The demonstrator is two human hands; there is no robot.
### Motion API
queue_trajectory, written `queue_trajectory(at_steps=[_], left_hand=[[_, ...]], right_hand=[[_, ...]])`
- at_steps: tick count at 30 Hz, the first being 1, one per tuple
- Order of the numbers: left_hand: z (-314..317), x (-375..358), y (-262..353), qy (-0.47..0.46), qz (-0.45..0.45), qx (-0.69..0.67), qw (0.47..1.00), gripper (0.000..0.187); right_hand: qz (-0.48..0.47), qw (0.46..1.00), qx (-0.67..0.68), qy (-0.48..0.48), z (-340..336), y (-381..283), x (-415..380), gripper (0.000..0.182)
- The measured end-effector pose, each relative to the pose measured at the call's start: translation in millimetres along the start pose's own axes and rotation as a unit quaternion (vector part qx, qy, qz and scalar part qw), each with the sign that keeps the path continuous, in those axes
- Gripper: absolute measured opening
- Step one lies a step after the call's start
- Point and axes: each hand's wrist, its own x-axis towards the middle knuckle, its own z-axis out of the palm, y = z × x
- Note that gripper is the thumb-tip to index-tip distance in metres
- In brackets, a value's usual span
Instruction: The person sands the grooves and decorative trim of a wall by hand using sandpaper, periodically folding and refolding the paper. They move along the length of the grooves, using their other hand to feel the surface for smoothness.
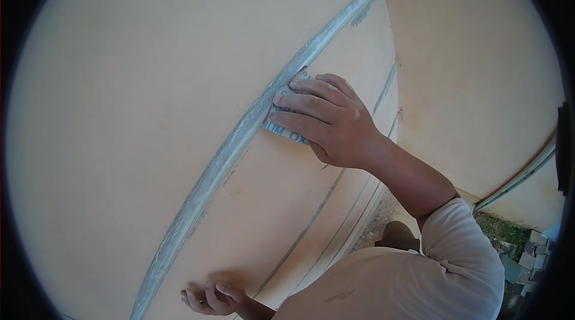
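Near the middle of the view, my right hand (pixel 338 119) is pressed on a piece of sandpaper (pixel 286 133) with blue printed letters on its back. Its fingers lie over the sheet, holding it against the wall at the edge of a long grey-white band (pixel 230 149). The band runs diagonally across the beige wall (pixel 132 80). At the lower left, my left hand (pixel 215 299) is palm up near the wall, its fingers loosely bent and apart, holding nothing.
Thinner grey lines (pixel 305 227) run along the lower wall. Another wall surface (pixel 467 68) stands at the right, with a pale pipe-like strip (pixel 518 176) on it. Grass (pixel 500 228) and stacked blocks or tiles (pixel 528 262) lie at the lower right. A dark shoe (pixel 398 236) shows below.
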Motion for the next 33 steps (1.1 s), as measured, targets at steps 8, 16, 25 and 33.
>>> queue_trajectory(at_steps=[8, 16, 25, 33], left_hand=[[-9.1, 4.3, 21.5, -0.019, -0.072, 0.031, 0.997, 0.026], [20.1, 38.3, 84.9, -0.019, -0.066, 0.059, 0.996, 0.036], [56.2, 10.5, 85.2, -0.056, -0.137, 0.155, 0.977, 0.058], [54.9, 12.9, 88.6, -0.069, -0.125, 0.168, 0.975, 0.055]], right_hand=[[-0.017, 0.993, 0.026, -0.116, -11.1, 52.1, 19.4, 0.034], [0.022, 0.998, 0.04, -0.038, -8.6, 103.4, 11.1, 0.021], [0.018, 0.984, 0.088, 0.155, 52.2, 203.7, -78.4, 0.033], [-0.012, 0.986, 0.071, 0.149, 72.4, 216.1, -103.0, 0.036]])
